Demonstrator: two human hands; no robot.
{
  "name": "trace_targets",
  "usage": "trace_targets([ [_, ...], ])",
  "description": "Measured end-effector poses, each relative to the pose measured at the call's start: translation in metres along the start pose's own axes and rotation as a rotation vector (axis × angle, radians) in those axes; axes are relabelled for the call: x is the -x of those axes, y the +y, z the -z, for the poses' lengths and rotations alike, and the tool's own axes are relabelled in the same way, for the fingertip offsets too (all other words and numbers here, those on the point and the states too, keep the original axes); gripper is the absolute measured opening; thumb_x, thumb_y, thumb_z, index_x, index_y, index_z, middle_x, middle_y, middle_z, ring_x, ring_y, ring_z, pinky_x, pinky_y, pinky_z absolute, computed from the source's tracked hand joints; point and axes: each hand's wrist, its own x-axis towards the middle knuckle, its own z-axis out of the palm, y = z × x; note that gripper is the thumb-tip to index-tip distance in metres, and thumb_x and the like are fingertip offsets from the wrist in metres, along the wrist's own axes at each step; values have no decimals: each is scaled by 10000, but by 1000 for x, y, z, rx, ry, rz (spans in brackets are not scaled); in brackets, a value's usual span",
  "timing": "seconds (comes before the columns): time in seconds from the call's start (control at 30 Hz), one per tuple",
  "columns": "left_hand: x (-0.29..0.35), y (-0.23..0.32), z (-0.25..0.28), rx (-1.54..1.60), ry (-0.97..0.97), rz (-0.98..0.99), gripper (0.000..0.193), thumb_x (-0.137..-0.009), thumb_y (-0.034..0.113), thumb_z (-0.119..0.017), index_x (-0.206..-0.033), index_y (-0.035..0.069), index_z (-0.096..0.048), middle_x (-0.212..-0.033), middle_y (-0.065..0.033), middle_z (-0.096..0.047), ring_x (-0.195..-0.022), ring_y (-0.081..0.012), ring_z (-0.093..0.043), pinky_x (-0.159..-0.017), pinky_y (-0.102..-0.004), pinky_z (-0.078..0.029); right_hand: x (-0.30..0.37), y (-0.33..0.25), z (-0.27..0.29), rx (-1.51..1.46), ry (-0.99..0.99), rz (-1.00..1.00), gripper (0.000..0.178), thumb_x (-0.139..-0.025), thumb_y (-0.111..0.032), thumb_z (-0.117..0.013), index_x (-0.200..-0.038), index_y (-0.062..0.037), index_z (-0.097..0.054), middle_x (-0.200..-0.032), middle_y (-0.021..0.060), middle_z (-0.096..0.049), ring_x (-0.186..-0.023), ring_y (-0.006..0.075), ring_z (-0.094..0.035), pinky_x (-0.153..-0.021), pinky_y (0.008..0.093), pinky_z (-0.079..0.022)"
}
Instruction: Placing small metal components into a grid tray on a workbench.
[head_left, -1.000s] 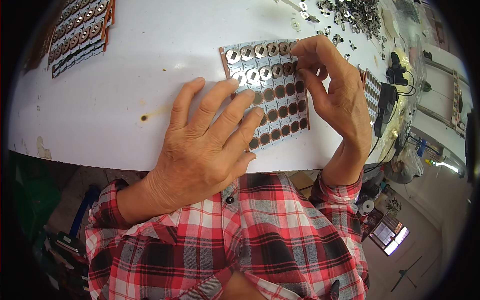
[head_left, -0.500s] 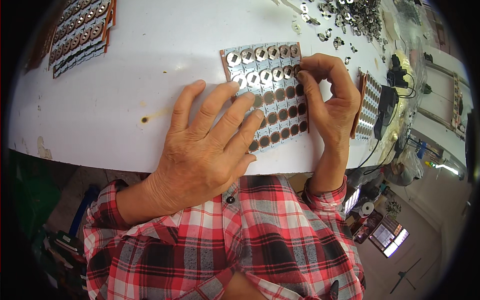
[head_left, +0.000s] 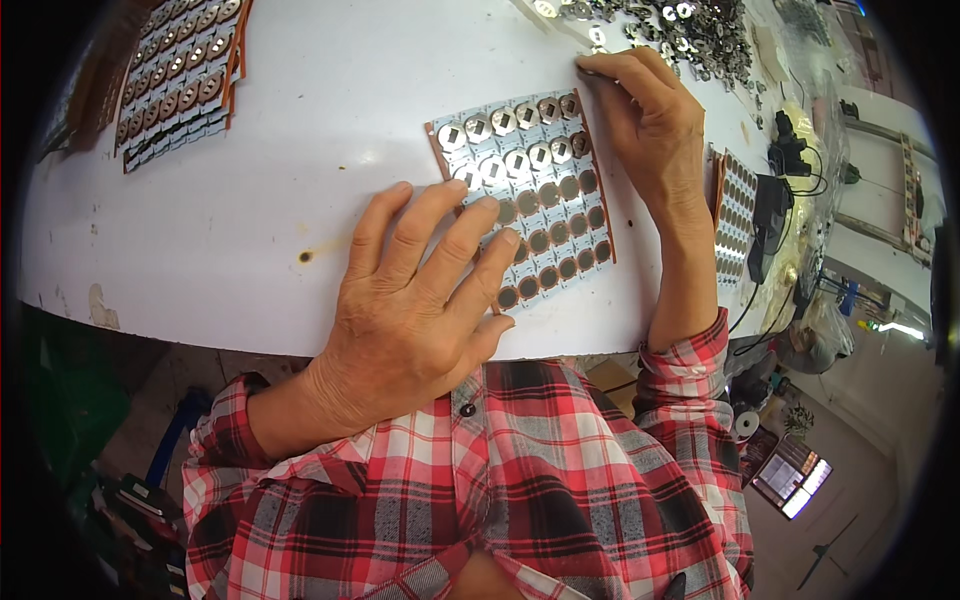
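Note:
A pale blue circuit board panel with brown edges lies on the white table in front of me, set with rows of round pads. Shiny metal clips with diamond-shaped holes cover its two far rows, and one more sits at the left of the third row. The nearer rows show dark round pads. My left hand lies open, fingers spread, fingertips on the panel's left edge. Beyond the panel's far right corner, my right hand has thumb and forefinger pinched together near loose clips. What they hold, if anything, is hidden.
A heap of loose metal clips spreads over the far right of the table. Stacked panels filled with clips lie at far left. Another stack of panels lies at right, beside a black power adapter and cables.
My right hand has left the panel's right edge and moved away from me toward the loose clips. A clip now shows in the third row. My left hand stays on the panel.

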Motion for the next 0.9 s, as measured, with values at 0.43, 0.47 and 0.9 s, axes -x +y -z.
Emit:
trace_targets([
  [0.43,0,-1,1,-7,6,4,665,-652,246,-889,-1253,15,-722,-1399,-180,-615,-1350,-401,-528,-1121,-619,-408,69,-35,37,-297,70,-825,322,-1001,-243,-778,-823,15,-705,-653,-73,-540,-612,22,-431,-552,224,-305],
  [0.47,1,-2,0,-2,3,-1,665,-652,246,-889,-1253,15,-722,-1399,-180,-615,-1350,-401,-528,-1121,-619,-408,75,-36,40,-254,58,-850,340,-1004,-249,-776,-806,14,-693,-651,-72,-538,-611,19,-429,-548,222,-300],
  [0.9,1,-1,-2,-44,8,-5,677,-648,239,-909,-1269,54,-717,-1402,-153,-623,-1369,-393,-525,-1126,-607,-425,79,-20,59,-118,326,-876,151,-995,-76,-693,-1097,21,-746,-867,52,-717,-653,97,-647,-541,237,-530],
])
